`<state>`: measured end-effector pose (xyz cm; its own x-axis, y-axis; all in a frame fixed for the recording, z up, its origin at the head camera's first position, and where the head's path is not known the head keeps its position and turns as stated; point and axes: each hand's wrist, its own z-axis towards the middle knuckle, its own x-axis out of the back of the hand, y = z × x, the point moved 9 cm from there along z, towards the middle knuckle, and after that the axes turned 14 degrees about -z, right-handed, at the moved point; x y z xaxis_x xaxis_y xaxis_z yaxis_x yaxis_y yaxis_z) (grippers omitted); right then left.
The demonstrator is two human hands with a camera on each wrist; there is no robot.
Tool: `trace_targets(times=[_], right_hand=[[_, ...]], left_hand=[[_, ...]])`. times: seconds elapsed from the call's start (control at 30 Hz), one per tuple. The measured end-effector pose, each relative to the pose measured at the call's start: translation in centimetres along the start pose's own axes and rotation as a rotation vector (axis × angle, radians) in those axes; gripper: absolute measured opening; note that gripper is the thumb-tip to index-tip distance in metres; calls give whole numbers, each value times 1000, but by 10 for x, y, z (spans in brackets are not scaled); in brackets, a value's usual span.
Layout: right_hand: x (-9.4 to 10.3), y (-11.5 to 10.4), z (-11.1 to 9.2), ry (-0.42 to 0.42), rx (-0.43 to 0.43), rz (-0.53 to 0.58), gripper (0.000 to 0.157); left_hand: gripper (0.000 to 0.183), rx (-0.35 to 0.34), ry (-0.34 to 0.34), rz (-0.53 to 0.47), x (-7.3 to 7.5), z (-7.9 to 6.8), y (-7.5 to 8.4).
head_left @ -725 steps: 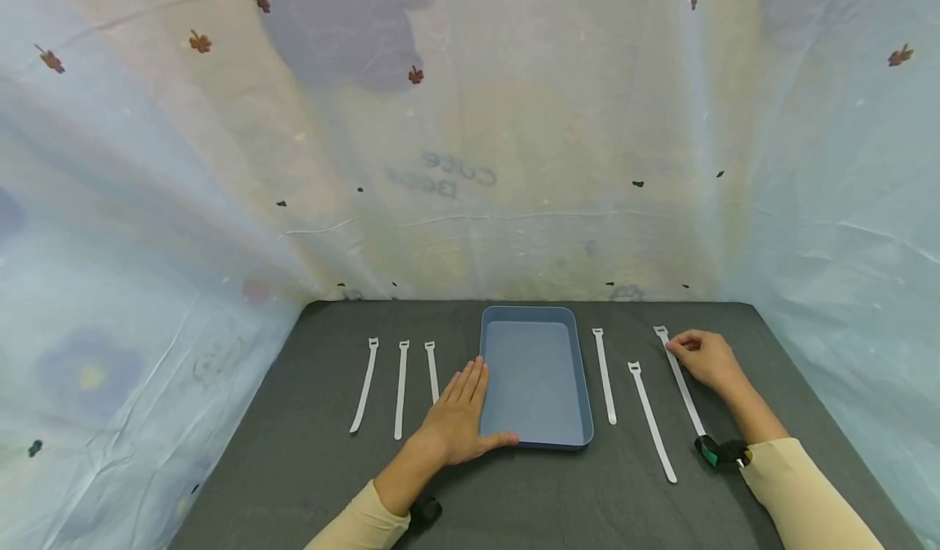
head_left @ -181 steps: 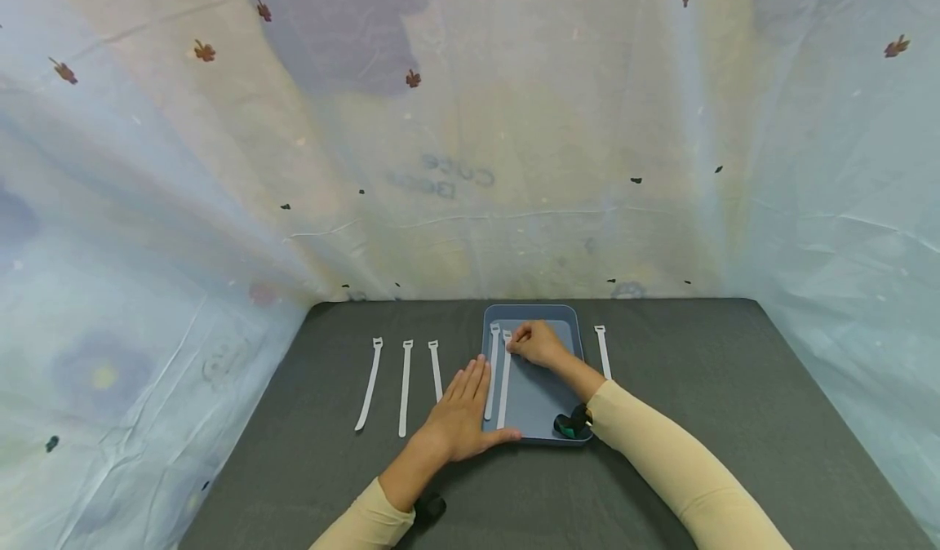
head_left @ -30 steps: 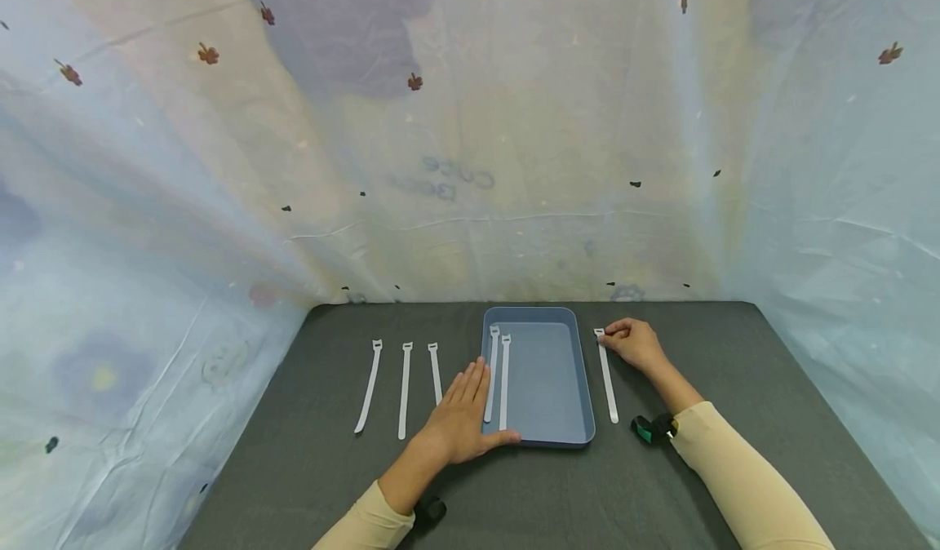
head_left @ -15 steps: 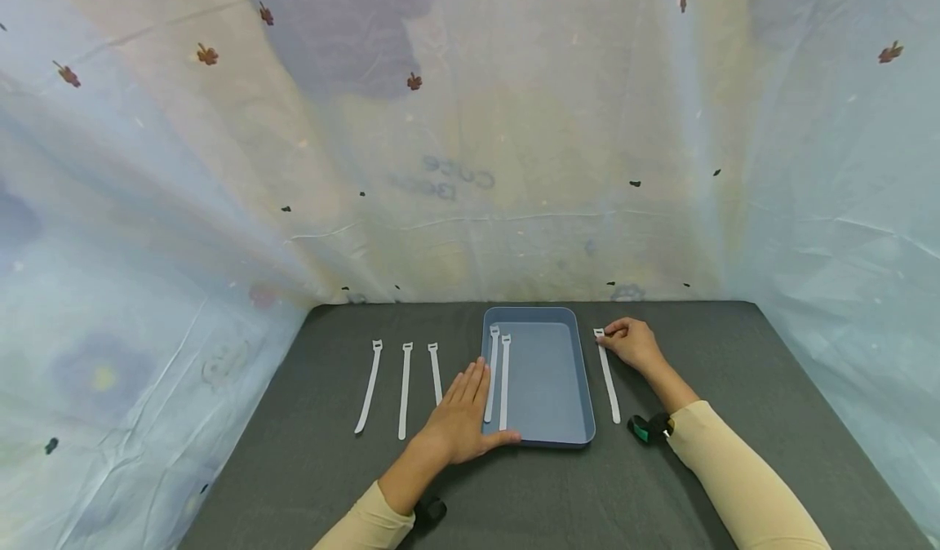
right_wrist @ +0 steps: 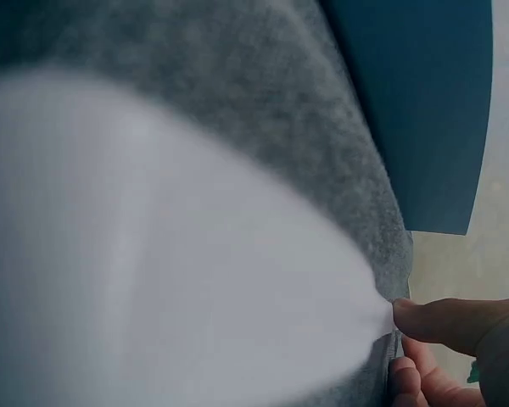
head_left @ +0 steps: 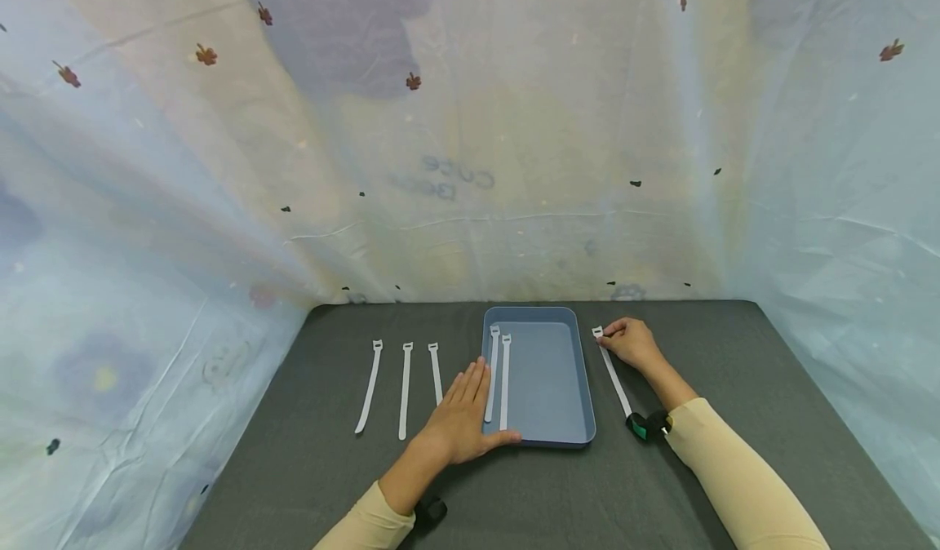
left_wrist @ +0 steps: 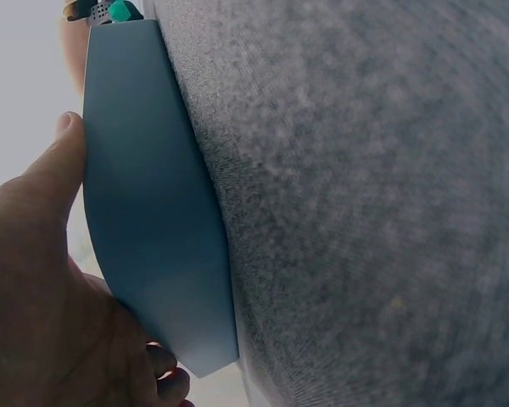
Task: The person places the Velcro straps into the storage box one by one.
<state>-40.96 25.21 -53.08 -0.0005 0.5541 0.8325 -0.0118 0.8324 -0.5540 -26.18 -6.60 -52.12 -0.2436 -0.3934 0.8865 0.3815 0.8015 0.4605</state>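
My right hand [head_left: 635, 344] pinches a white cable tie [head_left: 615, 379] just below its slotted head, right of the blue tray [head_left: 551, 387]. In the right wrist view the cable tie [right_wrist: 204, 271] looms large and blurred, running out from thumb and fingers. The tie's lower end meets the wrist camera in the head view. Along the tray's left side and front corner lies my left hand [head_left: 458, 423], fingers straight and thumb on the front rim. The left wrist view shows its thumb at the edge of the tray [left_wrist: 157, 186]. Two cable ties [head_left: 505, 383] lie lengthwise inside, at the left.
Left of the tray, three more white ties lie in a row: an outer tie [head_left: 369, 387], a middle tie [head_left: 405, 391] and an inner tie [head_left: 435, 366] partly hidden by my left hand. A patterned curtain [head_left: 470, 142] hangs behind the dark grey table [head_left: 720, 346].
Two ties from the right side now lie in the tray. Over the last second the pinched tie's lower end has swung right, toward my wrist. The left hand stays put.
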Motion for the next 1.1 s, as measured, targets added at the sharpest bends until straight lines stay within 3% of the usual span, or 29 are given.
trace_targets(times=[0.2, 0.4, 0.67, 1.1], right_hand=[[-3, -4, 1, -4, 37, -22, 15], [0, -1, 1, 2, -15, -23, 19], [1, -1, -1, -1, 2, -58, 18], [4, -5, -5, 27, 49, 6, 18]], left_hand=[[122, -4, 1, 6, 1, 0, 1], [121, -6, 1, -4, 0, 0, 0], [121, 0, -2, -2, 0, 1, 0], [121, -1, -1, 9, -2, 2, -2]])
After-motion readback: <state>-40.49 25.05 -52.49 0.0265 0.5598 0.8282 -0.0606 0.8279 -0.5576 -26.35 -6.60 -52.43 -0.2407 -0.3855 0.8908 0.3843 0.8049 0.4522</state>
